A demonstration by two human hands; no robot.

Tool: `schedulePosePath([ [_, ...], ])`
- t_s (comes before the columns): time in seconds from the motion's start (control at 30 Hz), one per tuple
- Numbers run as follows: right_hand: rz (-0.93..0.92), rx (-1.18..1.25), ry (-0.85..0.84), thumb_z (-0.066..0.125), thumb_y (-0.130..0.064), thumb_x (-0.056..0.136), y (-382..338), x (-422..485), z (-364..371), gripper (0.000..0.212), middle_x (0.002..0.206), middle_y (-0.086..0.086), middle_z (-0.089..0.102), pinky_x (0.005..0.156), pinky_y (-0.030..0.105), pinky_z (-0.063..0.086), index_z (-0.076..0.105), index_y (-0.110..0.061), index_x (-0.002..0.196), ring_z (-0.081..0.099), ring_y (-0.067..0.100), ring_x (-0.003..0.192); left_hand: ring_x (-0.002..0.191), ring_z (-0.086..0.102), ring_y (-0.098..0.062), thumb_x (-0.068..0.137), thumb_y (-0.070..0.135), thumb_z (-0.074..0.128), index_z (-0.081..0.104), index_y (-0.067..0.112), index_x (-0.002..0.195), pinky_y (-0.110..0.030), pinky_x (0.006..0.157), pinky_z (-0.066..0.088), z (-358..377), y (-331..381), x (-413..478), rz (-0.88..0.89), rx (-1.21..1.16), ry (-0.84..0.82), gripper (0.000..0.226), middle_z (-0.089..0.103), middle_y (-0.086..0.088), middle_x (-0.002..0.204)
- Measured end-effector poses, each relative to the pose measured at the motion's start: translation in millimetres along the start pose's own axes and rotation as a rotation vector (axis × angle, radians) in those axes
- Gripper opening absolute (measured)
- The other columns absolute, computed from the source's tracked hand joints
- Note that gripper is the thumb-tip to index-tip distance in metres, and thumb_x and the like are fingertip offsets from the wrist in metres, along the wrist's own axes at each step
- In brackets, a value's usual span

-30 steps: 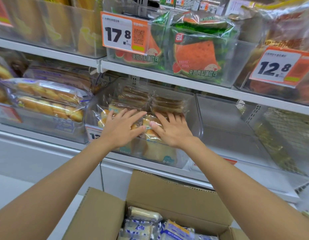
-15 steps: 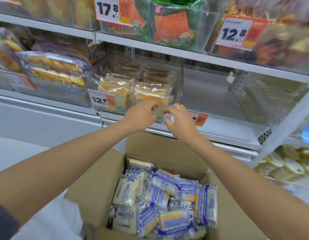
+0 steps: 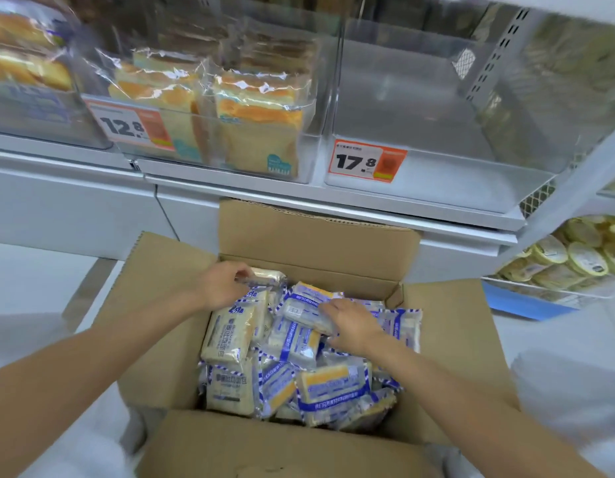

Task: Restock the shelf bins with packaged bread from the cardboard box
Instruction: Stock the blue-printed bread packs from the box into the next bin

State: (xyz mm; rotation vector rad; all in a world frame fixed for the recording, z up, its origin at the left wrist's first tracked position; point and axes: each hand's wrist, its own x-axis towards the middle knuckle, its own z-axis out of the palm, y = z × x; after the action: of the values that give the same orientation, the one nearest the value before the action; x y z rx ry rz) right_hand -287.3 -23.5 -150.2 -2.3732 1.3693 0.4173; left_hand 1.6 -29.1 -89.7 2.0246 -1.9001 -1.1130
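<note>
Left hand (image 3: 223,286) grips one packet (image 3: 267,274), right hand (image 3: 351,322) another packet (image 3: 304,313), in one box (image 3: 316,243).

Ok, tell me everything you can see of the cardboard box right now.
The cardboard box is plain brown corrugated board, open at the top, with its flaps spread and the rear one standing up. It sits low, just in front of the shelf. It is filled with loosely piled blue-and-white bread packets. The left hand grips one packet at the back left. The right hand lies on another, its grip unclear.
</note>
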Motion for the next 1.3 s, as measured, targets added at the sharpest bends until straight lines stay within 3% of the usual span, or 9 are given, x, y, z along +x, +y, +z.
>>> schedulePosePath([
  [0.2, 0.144, 0.497, 0.46, 0.047, -0.016, 0.096, 0.0, 0.7, -58.5, 0.025, 0.082, -0.001, 0.068, 0.054, 0.028, 0.039, 0.062, -0.016, 0.116, 0.057, 0.015, 0.063, 0.093, 0.062, -0.016, 0.091, 0.013, 0.062, 0.051, 0.018, 0.133, -0.024, 0.068, 0.048, 12.3, 16.1, 2.4, -0.095, -0.321, 0.078, 0.043, 0.054, 0.003, 0.129],
  [0.33, 0.148, 1.011, 0.347, 0.04, -0.015, 0.101, -12.3, -7.0, -99.8, 0.027, 0.095, -0.007, 0.065, 0.064, 0.017, 0.041, 0.065, -0.015, 0.111, 0.056, 0.006, 0.079, 0.129, 0.047, -0.015, 0.073, 0.045, 0.082, 0.027, 0.02, 0.151, -0.033, 0.101, 0.043, 21.0, 31.1, -5.8, -0.126, -0.599, -0.104, 0.099, 0.042, 0.01, 0.145],
  [0.47, 0.187, 1.194, 0.184, 0.037, -0.033, 0.104, -9.0, -0.5, -83.1, 0.038, 0.118, -0.004, 0.061, 0.094, 0.03, 0.049, 0.05, -0.018, 0.136, 0.059, 0.012, 0.104, 0.105, 0.065, -0.024, 0.08, 0.021, 0.075, 0.058, 0.016, 0.114, -0.036, 0.086, 0.05, 22.3, 28.3, -15.4, -0.184, -0.722, -0.12, 0.038, 0.07, -0.007, 0.11],
  [0.57, 0.21, 0.934, 0.145, 0.049, -0.034, 0.1, -7.4, 1.7, -49.7, 0.043, 0.126, -0.002, 0.059, 0.097, 0.031, 0.046, 0.047, -0.017, 0.14, 0.058, 0.015, 0.112, 0.104, 0.068, -0.031, 0.081, 0.012, 0.074, 0.059, 0.011, 0.115, -0.052, 0.093, 0.052, 16.0, 7.5, -19.0, -0.236, -0.81, -0.026, 0.038, 0.072, -0.011, 0.108],
  [0.73, 0.04, 0.318, -0.157, 0.07, -0.062, 0.071, -37.5, 0.5, 24.7, 0.093, 0.153, -0.002, 0.029, 0.114, 0.041, 0.03, 0.033, -0.024, 0.148, 0.028, 0.021, 0.141, 0.089, 0.068, -0.022, 0.088, 0.007, 0.069, 0.057, 0.008, 0.118, -0.04, 0.082, 0.048, 10.1, -10.3, -28.6, -0.294, -0.876, 0.067, 0.033, 0.072, -0.009, 0.108],
  [0.83, 0.002, 0.162, -0.009, 0.065, -0.054, 0.077, -41.6, 1.6, 31.1, 0.075, 0.142, 0.0, 0.042, 0.106, 0.037, 0.038, 0.042, -0.021, 0.14, 0.038, 0.022, 0.132, 0.099, 0.068, -0.026, 0.088, 0.008, 0.07, 0.057, 0.011, 0.121, -0.044, 0.091, 0.048, 8.6, -20.4, -29.7, -0.319, -0.92, 0.057, 0.036, 0.071, -0.009, 0.112],
  [0.93, 0.027, 0.307, 0.153, 0.058, -0.037, 0.087, -32.2, 3.3, 7.8, 0.036, 0.114, -0.002, 0.064, 0.073, 0.029, 0.047, 0.059, -0.021, 0.119, 0.061, 0.016, 0.094, 0.098, 0.069, -0.023, 0.088, 0.011, 0.07, 0.056, 0.018, 0.123, -0.044, 0.092, 0.053, 6.7, -20.3, -28.8, -0.338, -0.956, 0.058, 0.038, 0.071, -0.006, 0.114],
  [1.03, 0.151, 0.58, 0.384, 0.053, -0.023, 0.095, -16.5, 3.1, -24.0, 0.021, 0.081, -0.003, 0.069, 0.051, 0.029, 0.042, 0.066, -0.018, 0.112, 0.053, 0.014, 0.052, 0.097, 0.07, -0.024, 0.086, 0.014, 0.073, 0.054, 0.018, 0.123, -0.041, 0.082, 0.058, 6.8, -18.1, -25.3, -0.337, -0.975, 0.103, 0.042, 0.07, -0.007, 0.114],
  [1.3, 0.146, 1.189, 0.414, 0.048, -0.011, 0.099, 8.7, -6.2, -99.1, 0.026, 0.082, -0.002, 0.071, 0.072, 0.024, 0.046, 0.07, -0.018, 0.088, 0.063, 0.004, 0.07, 0.098, 0.071, -0.027, 0.077, 0.02, 0.08, 0.063, 0.013, 0.111, -0.046, 0.092, 0.055, -7.9, 1.4, -20.5, -0.286, -0.946, 0.082, 0.039, 0.074, -0.011, 0.107],
])
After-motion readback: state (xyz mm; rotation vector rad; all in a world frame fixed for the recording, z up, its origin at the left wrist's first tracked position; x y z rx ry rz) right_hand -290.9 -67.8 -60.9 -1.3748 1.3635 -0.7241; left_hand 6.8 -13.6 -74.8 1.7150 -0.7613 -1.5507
